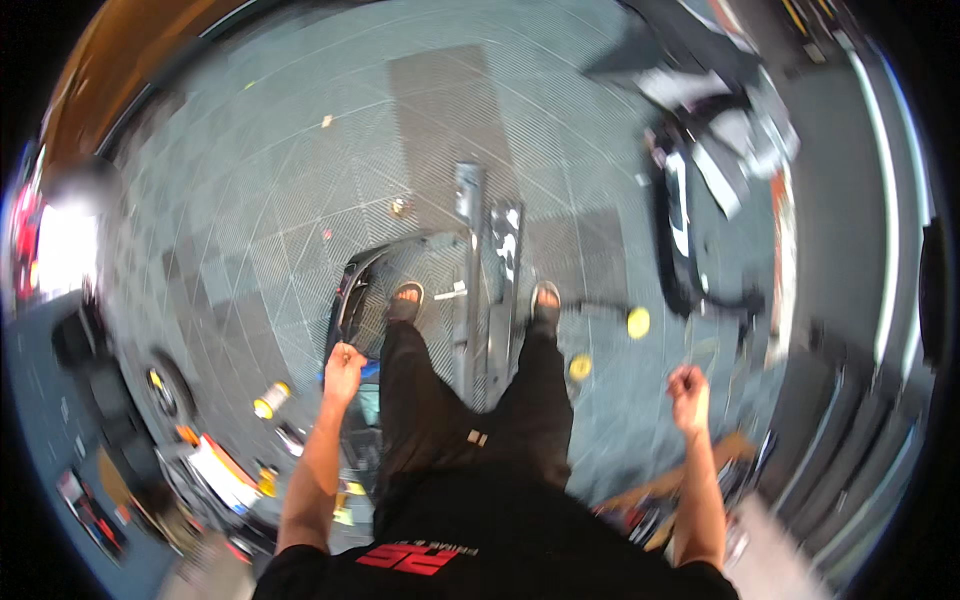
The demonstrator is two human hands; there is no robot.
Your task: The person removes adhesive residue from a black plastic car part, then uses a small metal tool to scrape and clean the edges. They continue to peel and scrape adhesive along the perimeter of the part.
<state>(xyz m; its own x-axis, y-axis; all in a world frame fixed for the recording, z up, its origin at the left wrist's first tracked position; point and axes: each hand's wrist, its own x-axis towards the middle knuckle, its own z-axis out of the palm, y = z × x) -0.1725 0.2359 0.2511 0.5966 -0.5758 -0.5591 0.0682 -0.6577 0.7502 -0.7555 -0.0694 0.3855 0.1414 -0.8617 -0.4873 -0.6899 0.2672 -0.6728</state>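
My left hand [345, 372] hangs beside my left leg, its fingers curled closed. It appears over the near end of a black curved car part, perhaps a bumper piece [350, 290]; whether they touch I cannot tell, nor whether something small is in the fingers. Out to the right, my right hand [688, 395] is loosely curled above the floor with nothing visible in it. Between my feet lie a long grey bar-shaped panel [472, 260] and a shorter glossy black one [505, 245].
Two round yellow items [638, 322] lie right of my feet. A yellow-and-white can [272, 400] lies at left. Another black curved part [678, 230] and grey sheeting [735, 140] are at far right. Grey tiles cover the floor [280, 180]. A wheel [168, 390] stands at left.
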